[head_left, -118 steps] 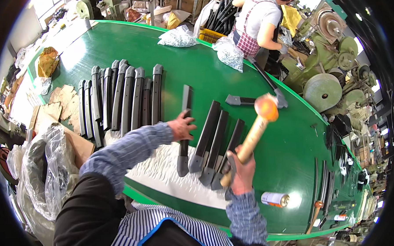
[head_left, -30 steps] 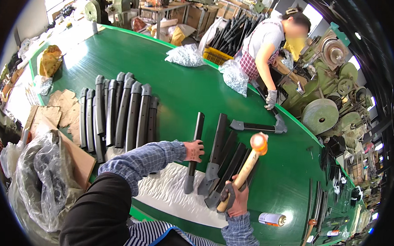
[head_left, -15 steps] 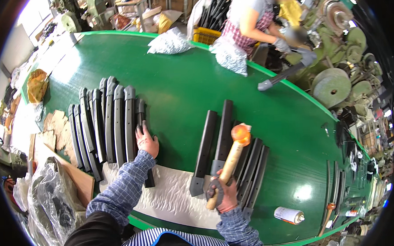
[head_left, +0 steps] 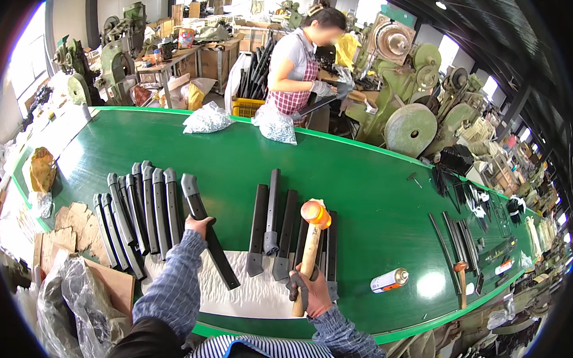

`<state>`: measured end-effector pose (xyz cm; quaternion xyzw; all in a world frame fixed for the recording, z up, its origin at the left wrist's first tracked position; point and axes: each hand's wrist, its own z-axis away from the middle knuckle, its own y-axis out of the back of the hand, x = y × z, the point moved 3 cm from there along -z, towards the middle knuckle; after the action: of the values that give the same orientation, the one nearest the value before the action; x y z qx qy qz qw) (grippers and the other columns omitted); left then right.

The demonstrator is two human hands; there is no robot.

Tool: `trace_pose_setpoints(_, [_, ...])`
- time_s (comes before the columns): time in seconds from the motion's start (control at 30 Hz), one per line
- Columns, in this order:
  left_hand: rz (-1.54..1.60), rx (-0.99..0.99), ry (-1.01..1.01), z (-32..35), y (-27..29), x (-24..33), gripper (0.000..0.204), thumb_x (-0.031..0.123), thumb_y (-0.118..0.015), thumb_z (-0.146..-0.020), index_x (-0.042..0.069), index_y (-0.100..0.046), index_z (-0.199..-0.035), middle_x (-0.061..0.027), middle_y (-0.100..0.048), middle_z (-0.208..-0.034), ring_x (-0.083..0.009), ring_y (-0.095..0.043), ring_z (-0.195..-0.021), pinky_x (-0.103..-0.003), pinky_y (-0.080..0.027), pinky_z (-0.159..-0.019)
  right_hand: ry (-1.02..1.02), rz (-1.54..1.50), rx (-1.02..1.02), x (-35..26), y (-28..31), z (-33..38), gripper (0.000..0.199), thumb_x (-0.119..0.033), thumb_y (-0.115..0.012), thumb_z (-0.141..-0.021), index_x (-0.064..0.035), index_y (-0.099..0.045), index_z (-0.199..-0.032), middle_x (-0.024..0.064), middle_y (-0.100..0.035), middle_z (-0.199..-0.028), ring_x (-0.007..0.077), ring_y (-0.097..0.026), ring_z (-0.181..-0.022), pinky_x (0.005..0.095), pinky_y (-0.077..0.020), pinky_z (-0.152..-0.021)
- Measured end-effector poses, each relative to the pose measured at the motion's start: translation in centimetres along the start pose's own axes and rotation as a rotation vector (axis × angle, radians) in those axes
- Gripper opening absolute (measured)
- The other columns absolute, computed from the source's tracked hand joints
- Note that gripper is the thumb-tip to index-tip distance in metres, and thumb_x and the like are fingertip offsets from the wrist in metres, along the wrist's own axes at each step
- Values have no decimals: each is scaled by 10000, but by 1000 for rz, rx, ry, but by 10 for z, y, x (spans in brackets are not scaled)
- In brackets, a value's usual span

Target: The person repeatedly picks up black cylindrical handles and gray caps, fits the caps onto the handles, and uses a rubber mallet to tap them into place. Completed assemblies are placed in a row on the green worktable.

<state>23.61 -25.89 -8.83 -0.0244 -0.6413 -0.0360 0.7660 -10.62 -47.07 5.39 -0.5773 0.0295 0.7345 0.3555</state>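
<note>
A long green table with a smooth, shiny top (head_left: pixel 378 220) fills the view, its edges curved by the lens. The person's left hand (head_left: pixel 199 226) is closed around a straight black bar (head_left: pixel 219 252) with an angled grey end cap; the bar slants over the near edge's left half, its lower end above a white, rippled sheet (head_left: pixel 241 302). The right hand (head_left: pixel 315 294) is clamped around the pale wooden handle of a mallet (head_left: pixel 311 248), whose rounded, glossy orange head points toward the far edge. Behind the mallet, a group of capped black bars (head_left: pixel 258 225) lies partly on the sheet. Toward the left edge, more bars (head_left: pixel 160 210) lie side by side, beside torn, flaky brown cardboard (head_left: pixel 84 226). A metal spray can (head_left: pixel 389 281) lies on its side near the near edge, right of the mallet. Two lumpy clear plastic bags (head_left: pixel 275 125) sit along the far edge; beyond it stands a gloved co-worker (head_left: pixel 288 76) in a checked apron.
</note>
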Motion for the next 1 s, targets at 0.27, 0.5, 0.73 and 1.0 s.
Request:
trace_pose_setpoints(0.27, [106,256,-324,154,233,154,328,-14,-800,-733,30,-661,-1027,-38,-688,-880,-151,-656,-769,-312,-550,-717,-14,183,-222,-6,-63,-2,376,-368,-672,-943,-42,-502,-1020,46,-542,-675,164,-575,-513,321,-492,-463])
trace_pose_setpoints(0.5, [-103,681,-161,236,382,86,284,85,-849,-748,4,-703,-977,-43,-718,-879,-147,-636,-763,-322,-514,-715,-8,405,-764,30,-163,19,266,-213,-670,-953,-33,-512,-1068,55,-566,-729,148,-599,-573,298,-527,-511])
trace_pose_setpoints(0.73, [-148,693,-319,243,396,47,390,221,-889,-708,-8,-714,-970,-58,-725,-842,-115,-641,-752,-314,-529,-710,222,747,-1123,19,-294,80,335,-306,-636,-980,-35,-531,-1147,11,-539,-692,80,-507,-482,252,-423,-414])
trace_pose_setpoints(1.0, [-48,659,-290,250,395,53,271,89,-864,-723,12,-717,-937,-28,-715,-845,-106,-637,-753,-305,-538,-725,971,95,-1168,-71,-446,133,351,-182,-583,-994,69,-439,-1193,212,-637,-772,279,-679,-669,405,-511,-595])
